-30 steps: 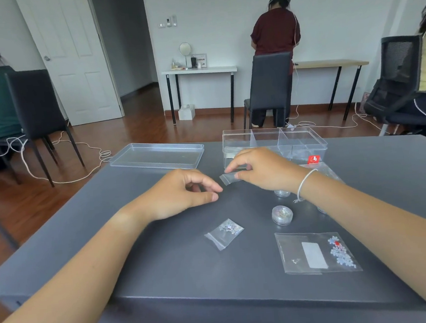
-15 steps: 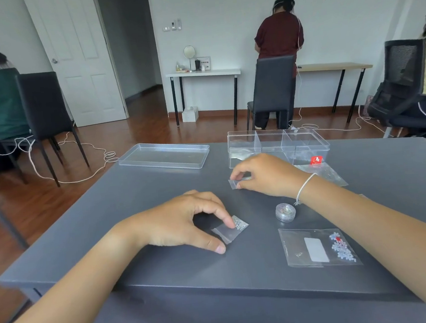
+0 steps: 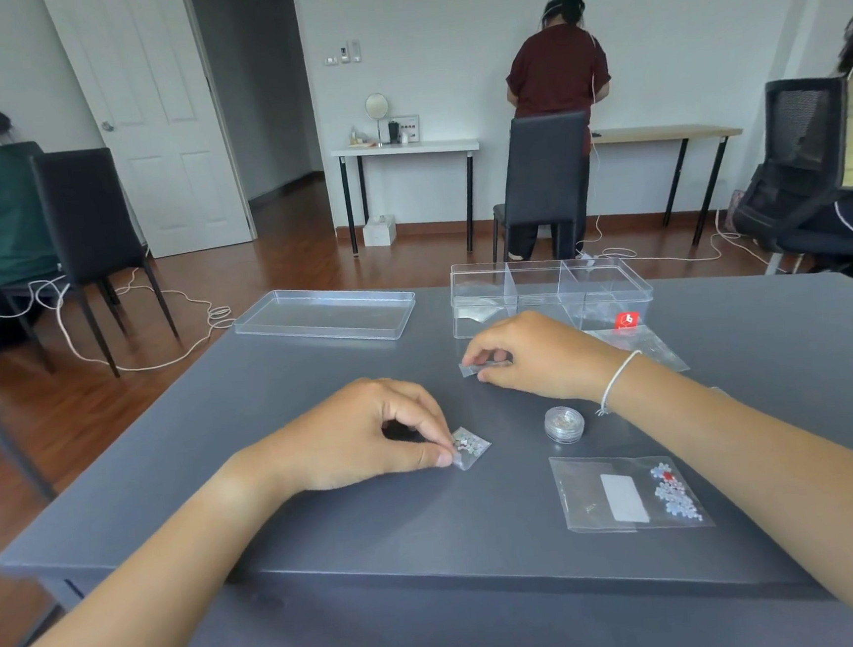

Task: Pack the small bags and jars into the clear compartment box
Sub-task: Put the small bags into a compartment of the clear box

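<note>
On the dark grey table (image 3: 296,510) the left hand (image 3: 367,434) pinches the near corner of a tiny clear plastic bag of pale sequins (image 3: 469,447) between thumb and forefinger, the bag lying flat on the tabletop. Farther back, the right hand (image 3: 541,357), with a thin white cord bracelet (image 3: 615,381) at the wrist, has its fingertips closed on a second small clear bag (image 3: 485,367), which rests on or just above the table. Between the two forearms stands a small round clear jar of glitter (image 3: 564,423), lid on, and nearer the table's front edge lies a larger flat clear zip bag with a white label and snowflake pieces (image 3: 630,496). The clear plastic compartment box (image 3: 550,291) sits open at the far side, just beyond the right hand, with something pale in its left compartment; a red sticker (image 3: 626,320) shows on its front right corner, and another clear bag (image 3: 643,345) lies against it. The box's shallow clear lid (image 3: 325,314) lies separately to the left. Nothing stands between the hands and the box.
</note>
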Action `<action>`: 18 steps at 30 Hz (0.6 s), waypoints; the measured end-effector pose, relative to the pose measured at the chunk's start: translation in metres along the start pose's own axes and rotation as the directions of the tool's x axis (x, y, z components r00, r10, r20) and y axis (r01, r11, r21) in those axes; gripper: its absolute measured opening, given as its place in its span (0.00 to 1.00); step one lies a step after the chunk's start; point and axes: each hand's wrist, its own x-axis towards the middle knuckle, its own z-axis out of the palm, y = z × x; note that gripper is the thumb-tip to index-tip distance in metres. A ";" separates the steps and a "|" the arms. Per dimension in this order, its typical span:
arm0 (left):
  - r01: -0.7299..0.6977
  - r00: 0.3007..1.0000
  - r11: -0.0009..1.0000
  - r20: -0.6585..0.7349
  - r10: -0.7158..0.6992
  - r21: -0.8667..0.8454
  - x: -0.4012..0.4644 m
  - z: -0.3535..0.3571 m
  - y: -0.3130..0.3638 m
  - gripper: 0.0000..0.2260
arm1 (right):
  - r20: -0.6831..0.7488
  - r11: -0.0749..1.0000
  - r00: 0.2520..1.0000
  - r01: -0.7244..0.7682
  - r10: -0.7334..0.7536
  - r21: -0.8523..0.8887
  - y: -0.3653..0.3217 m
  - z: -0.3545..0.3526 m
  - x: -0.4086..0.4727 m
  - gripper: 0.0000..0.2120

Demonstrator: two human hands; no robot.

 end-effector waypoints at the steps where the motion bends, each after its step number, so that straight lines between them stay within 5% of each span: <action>1: 0.000 1.000 1.000 -0.021 -0.001 -0.013 0.001 0.000 -0.001 0.02 | -0.009 1.000 1.000 0.008 -0.008 -0.009 0.000 0.000 -0.001 0.09; 9: 0.006 0.960 0.993 -0.278 -0.038 -0.116 0.022 -0.009 0.002 0.07 | -0.176 0.977 0.982 -0.032 0.070 0.209 0.006 -0.008 0.002 0.07; 18: -0.019 0.814 0.983 -0.574 -0.089 -0.181 0.094 -0.038 0.007 0.07 | -0.388 0.829 0.886 0.006 0.255 0.559 0.024 -0.039 0.012 0.11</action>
